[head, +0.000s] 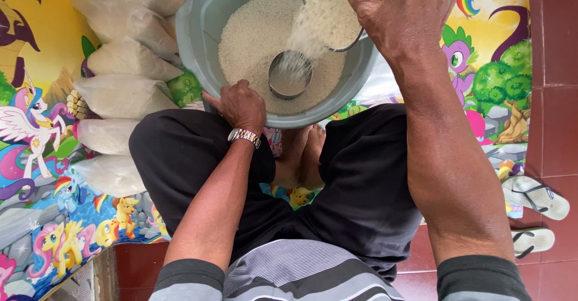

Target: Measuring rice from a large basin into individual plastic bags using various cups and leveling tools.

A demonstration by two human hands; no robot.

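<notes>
A big grey bucket (201,30) is held at its near rim, with white rice (253,36) heaped inside. A round metal cup (290,75) is set upright in the rice. A second tin (331,12) is tipped above it, and rice is poured down into the cup.

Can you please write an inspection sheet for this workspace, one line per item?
Surface: colourful cartoon-printed mat on red tiled floor.
Job's things: grey plastic bucket holding white rice; round metal measuring can standing in it; tilted metal bowl pouring rice.
Clutter: row of filled clear plastic rice bags on the mat; pair of white sandals on the tiles.
Grippers: left hand grips the bucket rim; right hand holds the bowl.
Cables: nothing seen.
Surroundings: person sits cross-legged, barefoot.
</notes>
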